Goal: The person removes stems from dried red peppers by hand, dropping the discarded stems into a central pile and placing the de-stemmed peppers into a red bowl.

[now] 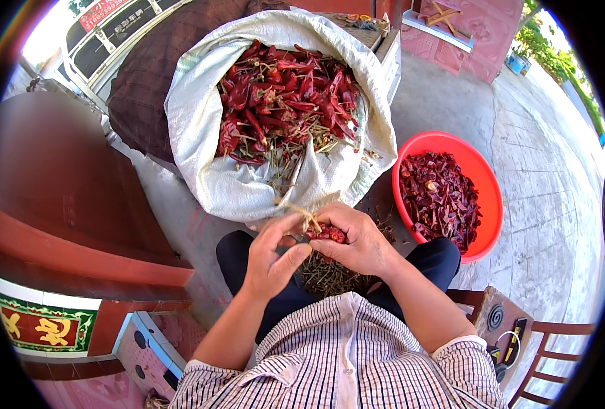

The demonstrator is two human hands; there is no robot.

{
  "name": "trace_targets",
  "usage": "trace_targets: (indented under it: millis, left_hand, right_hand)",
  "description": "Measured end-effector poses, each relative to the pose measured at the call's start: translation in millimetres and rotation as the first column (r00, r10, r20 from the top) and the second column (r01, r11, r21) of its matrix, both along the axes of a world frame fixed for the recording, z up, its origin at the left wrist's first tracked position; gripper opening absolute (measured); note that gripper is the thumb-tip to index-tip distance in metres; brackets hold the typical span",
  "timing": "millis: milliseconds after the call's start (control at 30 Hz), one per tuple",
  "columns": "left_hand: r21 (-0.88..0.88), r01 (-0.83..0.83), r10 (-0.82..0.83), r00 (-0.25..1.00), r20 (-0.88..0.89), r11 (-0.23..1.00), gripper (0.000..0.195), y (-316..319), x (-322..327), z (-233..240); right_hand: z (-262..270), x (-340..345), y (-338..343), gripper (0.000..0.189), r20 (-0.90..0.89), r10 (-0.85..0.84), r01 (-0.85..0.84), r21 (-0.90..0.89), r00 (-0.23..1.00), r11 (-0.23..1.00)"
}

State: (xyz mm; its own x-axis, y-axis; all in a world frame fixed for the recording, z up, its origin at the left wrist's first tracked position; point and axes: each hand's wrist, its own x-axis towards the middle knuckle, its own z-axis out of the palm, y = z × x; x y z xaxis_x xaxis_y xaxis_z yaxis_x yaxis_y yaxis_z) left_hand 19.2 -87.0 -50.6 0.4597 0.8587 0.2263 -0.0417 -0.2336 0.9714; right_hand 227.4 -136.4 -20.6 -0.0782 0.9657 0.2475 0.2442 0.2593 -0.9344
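My right hand [356,240] holds a dried red chili pepper [326,233] between thumb and fingers. The pepper's pale stem end points up and left. Close beside it, my left hand [278,255] has its thumb tip nearly meeting the right thumb and its fingers at the stem; whether they pinch it is unclear. Just beyond both hands, a white woven sack [231,189] with a rolled rim stands full of dried red chilies [287,97] and loose stems. To the right, a red plastic basin [489,204] holds darker chili pieces [438,199]. Below the hands lies a heap of stems [333,276].
A dark cloth-covered bulk [146,87] stands behind the sack at left. A blurred area and a red-brown surface [103,204] fill the left side. A wooden-topped stool or chair [507,317] bearing small items is at lower right. A vehicle [108,41] stands at upper left.
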Motion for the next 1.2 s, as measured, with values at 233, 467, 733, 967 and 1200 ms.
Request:
trace_targets:
  millis: [233,467,733,967,1200]
  left_hand:
    - [0.000,0.363,-0.362,0.931,0.048,0.932,0.023,21.9,6.1,31.9]
    - [-0.093,0.309,-0.261,0.902,0.344,0.946,0.009,2.0,20.1,18.6]
    - [-0.422,0.370,-0.067,0.812,0.580,0.828,0.010,-13.8,30.8,26.6]
    - [-0.423,0.287,-0.098,0.905,0.414,0.859,0.009,-9.5,30.6,26.9]
    - [-0.497,0.339,0.012,0.817,0.577,0.798,0.013,-19.7,47.2,35.6]
  right_hand:
    - [6.7,3.4,-11.2,0.030,0.017,0.134,-0.131,-0.136,0.991,0.982]
    - [3.6,-5.5,-16.8,0.031,-0.234,0.173,-0.230,-0.246,0.957,0.942]
    - [0.0,-13.6,-21.7,0.020,-0.118,0.093,-0.095,-0.016,0.989,0.995]
    - [4.2,5.4,-14.8,0.016,0.264,0.076,-0.103,0.092,0.962,0.990]
    - [4.4,7.3,-18.9,0.014,0.196,-0.005,-0.042,0.237,0.981,0.971]
